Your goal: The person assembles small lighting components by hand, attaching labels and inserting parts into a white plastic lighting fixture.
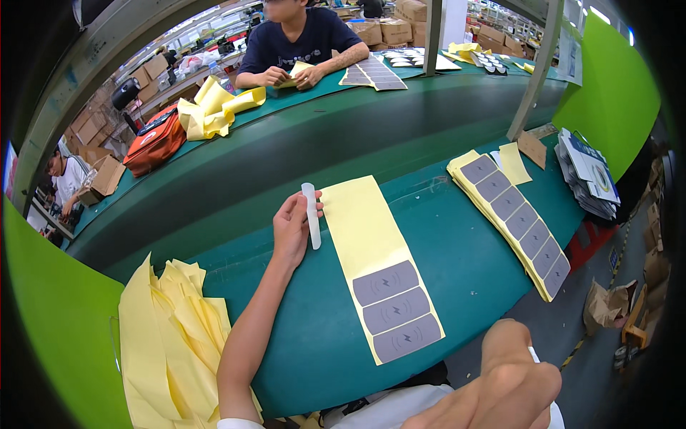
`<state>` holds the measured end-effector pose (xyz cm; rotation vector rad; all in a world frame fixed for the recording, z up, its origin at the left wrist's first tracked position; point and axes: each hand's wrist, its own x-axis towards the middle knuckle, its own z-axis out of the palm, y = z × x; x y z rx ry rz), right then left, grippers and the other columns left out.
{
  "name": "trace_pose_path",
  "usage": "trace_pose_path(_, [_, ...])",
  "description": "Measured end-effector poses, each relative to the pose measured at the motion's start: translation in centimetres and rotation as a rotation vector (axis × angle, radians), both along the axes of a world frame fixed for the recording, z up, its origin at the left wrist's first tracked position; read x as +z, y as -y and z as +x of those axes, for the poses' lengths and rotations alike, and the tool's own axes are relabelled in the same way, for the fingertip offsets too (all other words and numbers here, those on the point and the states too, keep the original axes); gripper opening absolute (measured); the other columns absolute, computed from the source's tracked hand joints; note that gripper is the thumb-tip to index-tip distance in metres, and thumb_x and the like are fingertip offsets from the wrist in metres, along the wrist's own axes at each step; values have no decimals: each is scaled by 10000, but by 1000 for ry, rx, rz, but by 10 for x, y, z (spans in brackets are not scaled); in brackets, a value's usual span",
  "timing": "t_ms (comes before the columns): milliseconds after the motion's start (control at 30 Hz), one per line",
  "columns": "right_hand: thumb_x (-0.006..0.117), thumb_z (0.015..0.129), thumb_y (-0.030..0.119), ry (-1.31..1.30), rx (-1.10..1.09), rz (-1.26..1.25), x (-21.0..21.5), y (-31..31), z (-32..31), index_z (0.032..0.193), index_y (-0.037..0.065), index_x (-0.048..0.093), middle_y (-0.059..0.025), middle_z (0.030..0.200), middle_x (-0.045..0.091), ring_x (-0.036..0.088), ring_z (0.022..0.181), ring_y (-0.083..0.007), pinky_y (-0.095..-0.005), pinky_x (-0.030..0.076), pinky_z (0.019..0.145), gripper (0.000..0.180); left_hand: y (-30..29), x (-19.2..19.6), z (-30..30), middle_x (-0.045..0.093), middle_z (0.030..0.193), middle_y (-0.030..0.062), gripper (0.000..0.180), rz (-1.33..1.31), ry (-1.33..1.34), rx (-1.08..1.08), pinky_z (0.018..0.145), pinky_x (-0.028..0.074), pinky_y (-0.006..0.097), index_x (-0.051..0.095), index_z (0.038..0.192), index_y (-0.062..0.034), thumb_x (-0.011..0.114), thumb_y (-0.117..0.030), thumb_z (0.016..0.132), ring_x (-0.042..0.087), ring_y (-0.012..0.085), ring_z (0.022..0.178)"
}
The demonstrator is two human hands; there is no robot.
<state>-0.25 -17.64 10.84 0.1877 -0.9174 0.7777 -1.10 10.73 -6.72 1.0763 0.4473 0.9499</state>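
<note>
My left hand (291,227) is closed around a narrow, whitish, slightly see-through plastic piece (312,218) with rounded ends, held upright. Its fingertips reach past the piece to the upper left edge of a long yellow backing sheet (359,223). Three grey stickers with a lightning mark (396,309) sit on the sheet's near end; the far part is bare yellow. Close to the camera at the lower right is my right hand (511,379), bent, over the table's front edge. Its fingers are mostly hidden, and anything in them is out of sight.
A stack of grey sticker sheets (511,207) lies on the right of the green table (464,279). Crumpled yellow backing paper (168,336) is heaped at left. Beyond a dark green belt (321,139), a co-worker (300,43) handles yellow paper. A metal post (536,71) rises at right.
</note>
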Motion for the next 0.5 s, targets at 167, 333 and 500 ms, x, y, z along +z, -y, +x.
trace_pose_path(167, [228, 816, -73, 262, 476, 24, 19, -6, 30, 1327, -276, 239, -355, 1261, 527, 643, 1034, -297, -289, 458, 940, 549, 2, 2, 7, 633, 1141, 119, 370, -14, -8, -15, 817, 522, 273, 543, 1190, 32, 559, -273, 981, 615, 135, 893])
trace_pose_path(333, [401, 889, 32, 1235, 428, 9, 42, -23, 93, 1367, -258, 178, -265, 1247, 587, 642, 1075, -245, -262, 430, 996, 602, 0, -3, -10, 636, 1137, 120, 357, 8, -15, 16, 807, 525, 271, 539, 1192, 32, 548, -259, 986, 617, 137, 891])
trace_pose_path(500, [510, 777, -179, 585, 83, -447, 8, -38, 95, 1214, -88, 488, -307, 1224, 564, 563, 1174, -388, -508, 418, 1028, 447, 3, -7, -1, 635, 1140, 129, 352, -30, 16, -2, 804, 527, 275, 538, 1194, 33, 543, -253, 989, 620, 145, 898])
